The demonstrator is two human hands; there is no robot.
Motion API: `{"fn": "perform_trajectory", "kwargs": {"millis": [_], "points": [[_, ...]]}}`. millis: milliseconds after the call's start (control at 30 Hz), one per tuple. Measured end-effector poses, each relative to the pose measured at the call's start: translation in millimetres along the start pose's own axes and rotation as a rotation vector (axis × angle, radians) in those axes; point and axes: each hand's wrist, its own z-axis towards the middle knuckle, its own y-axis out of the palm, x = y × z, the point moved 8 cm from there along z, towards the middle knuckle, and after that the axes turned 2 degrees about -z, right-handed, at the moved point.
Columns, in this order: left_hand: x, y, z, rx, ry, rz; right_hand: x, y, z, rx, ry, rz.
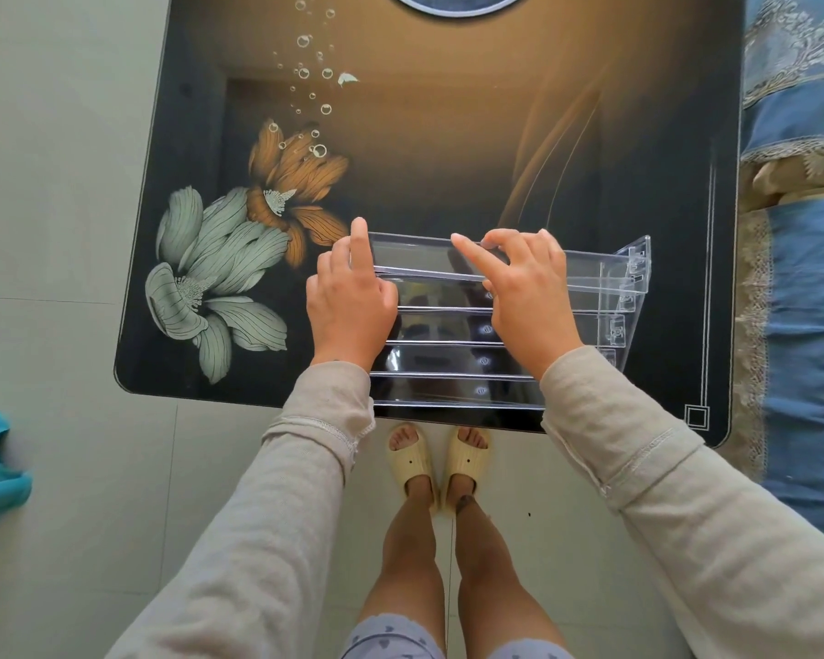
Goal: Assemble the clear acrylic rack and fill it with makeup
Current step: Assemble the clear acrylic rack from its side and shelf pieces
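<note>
The clear acrylic stepped rack stands at the near edge of the dark flower-printed glass table, left hand gripping its left end, right hand curled over its top strip, where a hard push could slide it off or crack a tab; a blue bedcover lies right of the table.

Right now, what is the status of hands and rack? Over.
Left hand and right hand hold acrylic rack at top tier. Rack stands on table, no makeup in view. Nothing in the way.
</note>
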Motion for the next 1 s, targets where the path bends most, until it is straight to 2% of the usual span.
{"fn": "perform_trajectory", "kwargs": {"millis": [100, 233, 300, 400, 600, 833, 933, 1000], "points": [[0.6, -0.3, 0.2, 0.006, 0.01, -0.026, 0.3, -1.4, 0.9, -0.013, 0.013, 0.017], [-1.0, 3.3, -4.9, -0.01, -0.037, -0.307, -3.2, -12.6, 3.9, 0.044, -0.004, 0.013], [-2.7, 4.8, -7.0, -0.003, -0.056, -0.356, -3.9, -14.9, 7.7, 0.032, -0.013, 0.009], [-3.0, 5.0, -6.1, 0.009, -0.058, -0.292, -1.1, -10.7, 8.4, -0.017, -0.009, 0.026], [0.2, -0.8, -3.8, 0.015, -0.038, 0.033, -0.3, -10.4, 7.8, 0.009, 0.005, 0.026], [2.2, -1.9, -5.7, 0.004, -0.065, 0.059, 0.7, -13.1, 3.7, -0.018, -0.01, 0.027], [18.1, -9.8, -10.3, 0.059, -0.009, 0.056, 8.6, -27.1, -11.8, 0.059, 0.022, 0.146], [40.7, -12.9, -14.3, 0.104, 0.074, 0.037, 27.2, -40.8, -30.2, 0.184, 0.12, 0.288]]}}
